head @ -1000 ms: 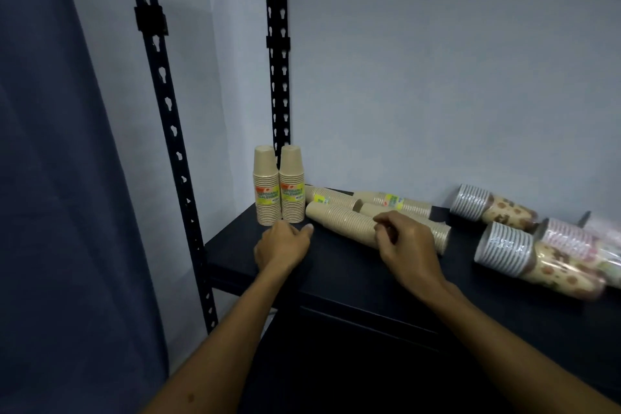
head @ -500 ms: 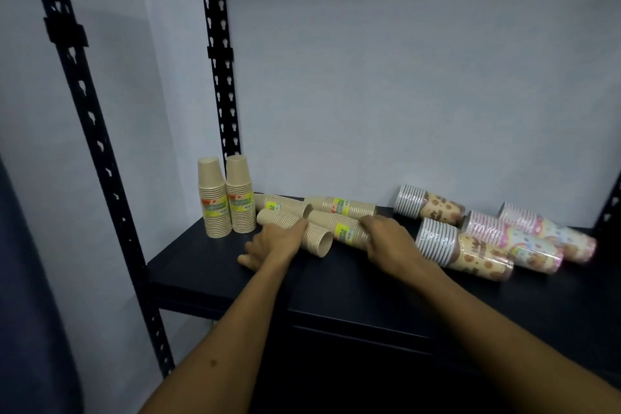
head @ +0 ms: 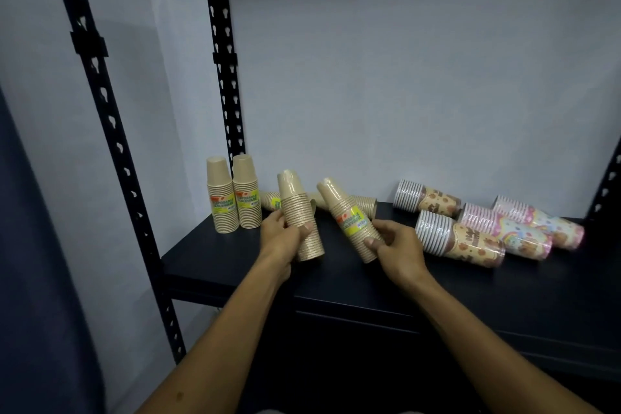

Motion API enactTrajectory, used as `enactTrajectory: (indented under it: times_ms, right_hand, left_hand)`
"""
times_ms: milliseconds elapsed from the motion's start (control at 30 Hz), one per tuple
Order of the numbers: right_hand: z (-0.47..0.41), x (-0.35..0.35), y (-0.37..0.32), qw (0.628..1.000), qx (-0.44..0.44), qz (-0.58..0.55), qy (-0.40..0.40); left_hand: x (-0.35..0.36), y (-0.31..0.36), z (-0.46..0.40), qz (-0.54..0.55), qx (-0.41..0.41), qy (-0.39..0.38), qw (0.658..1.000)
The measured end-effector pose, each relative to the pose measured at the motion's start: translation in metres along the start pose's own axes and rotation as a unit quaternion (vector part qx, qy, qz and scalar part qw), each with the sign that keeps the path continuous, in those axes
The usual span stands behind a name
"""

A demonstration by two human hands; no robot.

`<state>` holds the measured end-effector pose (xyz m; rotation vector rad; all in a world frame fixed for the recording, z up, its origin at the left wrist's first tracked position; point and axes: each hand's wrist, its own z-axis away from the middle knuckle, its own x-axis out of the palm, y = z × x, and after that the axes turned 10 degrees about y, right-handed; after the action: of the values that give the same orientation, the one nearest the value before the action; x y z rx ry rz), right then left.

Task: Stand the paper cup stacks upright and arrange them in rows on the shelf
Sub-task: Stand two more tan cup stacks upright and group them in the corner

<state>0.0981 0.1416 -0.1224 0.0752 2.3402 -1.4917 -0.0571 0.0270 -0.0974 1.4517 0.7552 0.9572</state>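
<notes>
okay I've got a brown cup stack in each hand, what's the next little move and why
Probably set the left hand's stack down upright right beside the two standing stacks near the post, starting a row. It is already nearly vertical and closest to them; the right hand's stack leans and can follow.

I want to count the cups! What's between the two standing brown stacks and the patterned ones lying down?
In the head view: two brown stacks held by the left hand and right hand, plus brown stacks lying behind them.
</notes>
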Motion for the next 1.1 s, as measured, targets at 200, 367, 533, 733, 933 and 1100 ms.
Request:
enactTrajectory:
  times_ms: [200, 367, 533, 733, 933, 1100]
  right_hand:
    - [0.005, -0.005, 0.011, 0.994, -0.027, -0.09, -0.05]
    - [0.0, -0.008, 0.022, 0.992, -0.094, 0.0, -0.083]
    - [-0.006, -0.008, 0.02, 0.992, -0.086, 0.004, -0.091]
    - [-0.008, -0.007, 0.025, 0.992, -0.029, -0.061, -0.105]
    - [-0.016, 0.002, 0.024, 0.992, -0.027, -0.07, -0.103]
    - [-0.022, 0.011, 0.023, 0.991, -0.029, -0.068, -0.11]
  left_hand:
    - [0.016, -0.017, 0.011, -0.114, 0.181, 0.02, 0.977]
    - [0.023, -0.035, 0.01, -0.192, 0.227, 0.009, 0.955]
    - [0.024, -0.036, 0.0, -0.233, 0.219, -0.024, 0.947]
    - [0.0, -0.034, -0.009, -0.2, 0.139, -0.247, 0.938]
    - [0.016, -0.038, -0.01, -0.244, 0.159, -0.094, 0.952]
    - [0.026, -0.041, -0.015, -0.301, 0.165, -0.044, 0.938]
